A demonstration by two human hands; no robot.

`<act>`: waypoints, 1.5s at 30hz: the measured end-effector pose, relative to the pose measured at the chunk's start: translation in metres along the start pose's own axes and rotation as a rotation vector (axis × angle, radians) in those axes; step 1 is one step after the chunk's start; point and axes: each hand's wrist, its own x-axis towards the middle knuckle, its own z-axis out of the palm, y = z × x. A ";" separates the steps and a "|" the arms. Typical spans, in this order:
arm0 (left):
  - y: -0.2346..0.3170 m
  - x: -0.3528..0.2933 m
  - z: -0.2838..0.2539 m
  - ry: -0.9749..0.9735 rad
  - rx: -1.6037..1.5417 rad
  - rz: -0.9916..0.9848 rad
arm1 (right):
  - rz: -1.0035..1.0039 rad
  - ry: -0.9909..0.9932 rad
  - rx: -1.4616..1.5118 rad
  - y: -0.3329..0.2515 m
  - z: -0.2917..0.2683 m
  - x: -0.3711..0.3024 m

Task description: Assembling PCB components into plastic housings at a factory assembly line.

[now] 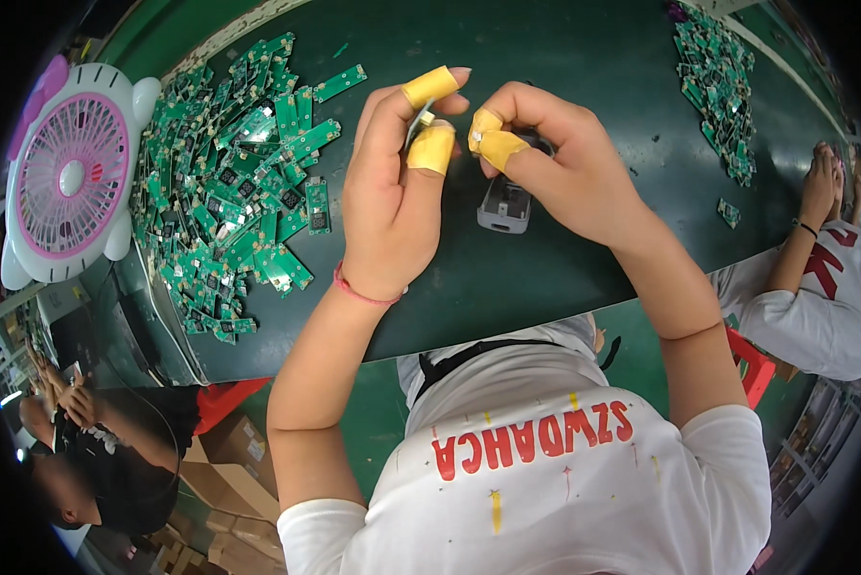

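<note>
Hands, 2. Left hand (390,206): partly curled, thumb and forefinger closed on 1 small thin piece (419,119), seen nearly edge-on. Right hand (584,172): thumb and forefinger pinched together, 1 tiny white piece (477,137) at the tips. Hands near each other, apart, above the dark green surface (430,307). Yellow finger wraps (431,87): 4 visible, 2 per hand.

Grey casing (504,207): at least 1, on the surface below the right hand, which partly hides it.

Green circuit boards: 2 heaps, overlapping, individual count not possible. Larger heap (248,182) left of the left hand; smaller heap (716,96) far right; 1 board (728,212) lies just apart from the latter.

Fan (72,177): 1, white and pink, beside the larger heap.
</note>
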 end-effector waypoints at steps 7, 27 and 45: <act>-0.003 -0.004 0.007 -0.034 0.469 0.362 | -0.186 0.083 -0.012 -0.002 0.003 -0.001; 0.000 -0.001 0.004 -0.049 0.633 0.446 | -0.017 -0.099 0.233 -0.003 -0.004 -0.003; 0.004 -0.005 0.007 -0.093 0.667 0.380 | -0.271 0.048 -0.223 -0.005 -0.010 -0.001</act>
